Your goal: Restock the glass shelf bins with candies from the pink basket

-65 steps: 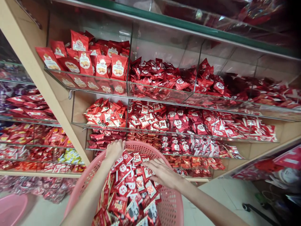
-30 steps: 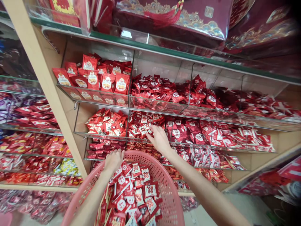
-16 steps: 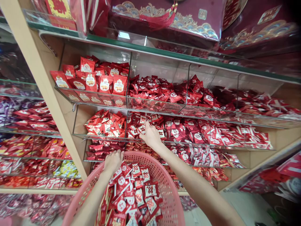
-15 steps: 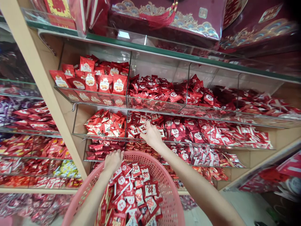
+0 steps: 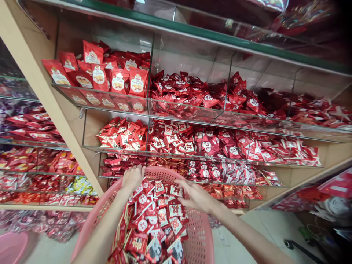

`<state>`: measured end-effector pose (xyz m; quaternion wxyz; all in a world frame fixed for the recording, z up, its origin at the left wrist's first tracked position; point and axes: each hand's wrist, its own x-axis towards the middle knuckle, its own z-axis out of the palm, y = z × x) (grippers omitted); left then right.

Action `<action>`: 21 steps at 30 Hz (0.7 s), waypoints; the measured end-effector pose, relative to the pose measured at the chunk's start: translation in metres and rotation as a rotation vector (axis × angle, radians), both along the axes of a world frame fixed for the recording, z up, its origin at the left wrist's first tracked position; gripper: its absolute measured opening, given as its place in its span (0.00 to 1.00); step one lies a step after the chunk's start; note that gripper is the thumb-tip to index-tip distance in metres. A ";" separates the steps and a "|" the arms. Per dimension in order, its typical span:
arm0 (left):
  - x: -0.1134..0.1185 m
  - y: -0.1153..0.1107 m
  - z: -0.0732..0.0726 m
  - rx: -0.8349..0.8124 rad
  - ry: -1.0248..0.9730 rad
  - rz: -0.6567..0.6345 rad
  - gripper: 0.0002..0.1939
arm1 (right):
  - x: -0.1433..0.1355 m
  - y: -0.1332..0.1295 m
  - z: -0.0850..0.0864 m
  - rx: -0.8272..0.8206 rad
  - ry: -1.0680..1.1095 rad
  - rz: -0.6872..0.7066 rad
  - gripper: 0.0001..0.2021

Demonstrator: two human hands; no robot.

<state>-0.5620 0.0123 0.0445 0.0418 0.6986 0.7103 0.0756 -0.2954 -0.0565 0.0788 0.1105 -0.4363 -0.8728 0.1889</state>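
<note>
My left hand (image 5: 133,178) is closed over the far rim of a round pink plastic basket (image 5: 198,233), fingers hooked on its edge. Inside lies a heap of small red and white candy packets (image 5: 143,224), some with black or cream print. Over the right part of this basket, my right hand (image 5: 196,196) hovers with thumb and fingers apart. A cream-and-red packet (image 5: 176,190) lies just off its fingertips and looks loose. Similar cream-and-red packets (image 5: 172,139) fill a shelf compartment straight ahead.
Tiered glass-fronted shelves (image 5: 176,152) carry several compartments of red packets. Larger red biscuit bags (image 5: 118,81) stand upper left. A slanting wooden post (image 5: 52,95) divides off the left shelving. Another pink tub (image 5: 12,246) sits on the floor at lower left, and a black chair leg (image 5: 302,253) at lower right.
My right hand has come back from the shelf compartment to above the basket, and its fingers have spread. My left hand keeps hold of the rim. The view has tilted downward.
</note>
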 end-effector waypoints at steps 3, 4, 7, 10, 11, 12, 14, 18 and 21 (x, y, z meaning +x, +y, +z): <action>-0.001 0.000 -0.001 0.001 -0.003 -0.006 0.24 | 0.000 -0.014 -0.015 -0.011 -0.079 0.037 0.27; -0.001 0.000 -0.001 0.000 -0.005 -0.007 0.24 | -0.001 -0.017 -0.018 -0.008 -0.104 0.046 0.27; -0.001 0.001 -0.003 0.002 -0.017 -0.007 0.24 | -0.007 -0.025 -0.027 0.017 -0.179 0.067 0.26; -0.002 0.002 -0.005 0.006 -0.023 -0.003 0.24 | -0.013 -0.029 -0.036 0.046 -0.237 0.094 0.22; -0.002 0.003 -0.006 0.008 -0.020 -0.002 0.24 | -0.014 -0.030 -0.038 0.052 -0.247 0.102 0.20; -0.002 0.003 -0.006 0.010 -0.018 -0.003 0.24 | -0.014 -0.030 -0.039 0.057 -0.251 0.105 0.18; -0.003 0.003 -0.007 0.014 -0.014 -0.003 0.24 | -0.013 -0.030 -0.038 0.065 -0.240 0.087 0.16; -0.003 0.003 -0.007 0.011 -0.020 0.000 0.24 | -0.007 -0.026 -0.029 0.075 -0.141 -0.073 0.15; -0.002 0.002 -0.006 -0.002 -0.021 0.004 0.24 | -0.005 -0.023 -0.029 0.033 -0.025 -0.305 0.15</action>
